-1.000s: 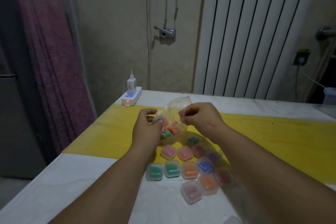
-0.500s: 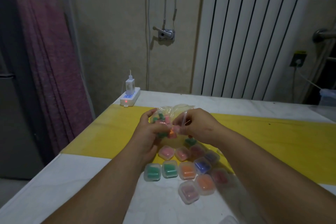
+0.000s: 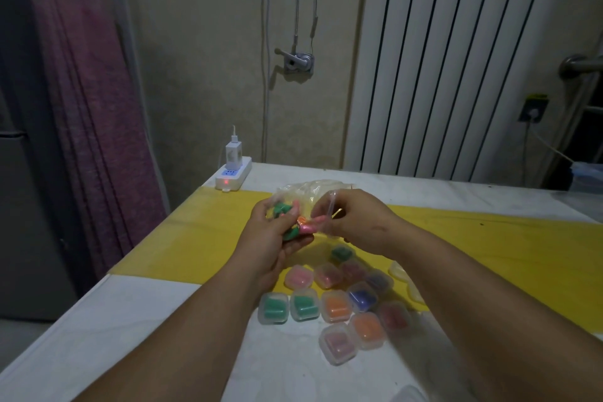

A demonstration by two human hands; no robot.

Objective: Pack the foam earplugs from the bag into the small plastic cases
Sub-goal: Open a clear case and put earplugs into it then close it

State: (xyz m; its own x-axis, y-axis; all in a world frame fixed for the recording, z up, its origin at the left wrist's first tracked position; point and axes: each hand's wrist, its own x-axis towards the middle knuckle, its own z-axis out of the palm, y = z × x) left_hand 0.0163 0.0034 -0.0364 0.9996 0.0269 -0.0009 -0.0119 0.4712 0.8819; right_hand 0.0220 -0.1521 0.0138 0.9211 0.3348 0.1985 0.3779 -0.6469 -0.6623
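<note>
- The foam earplugs [image 3: 306, 228] lie in a small heap in your left hand [image 3: 270, 248]: green ones near your fingertips, pink and orange ones towards your right hand [image 3: 355, 222].
- Your left hand is palm up and cupped, with its fingers curled loosely round the heap.
- Your right hand pinches the rim of the clear plastic bag [image 3: 310, 188] between thumb and fingers. The bag lies tipped across your left fingertips and bunches up just beyond both hands.
- I cannot tell whether any earplugs are left inside the bag.
- The small plastic cases [image 3: 336, 306] sit in a loose cluster just below your hands, towards your body and under your right forearm. Their lids are down, and green, pink, orange, blue and dark red plugs show through them.
- Your hands hover over a yellow sheet [image 3: 208, 238] on the pale table [image 3: 130, 320]. The nearer cases rest on the bare tabletop.
- Beyond your left hand, at the table's far edge, a white power strip [image 3: 235, 174] shows a red light and has a charger [image 3: 233, 152] plugged in.
- A pink curtain [image 3: 88, 108] hangs far off to your left.
</note>
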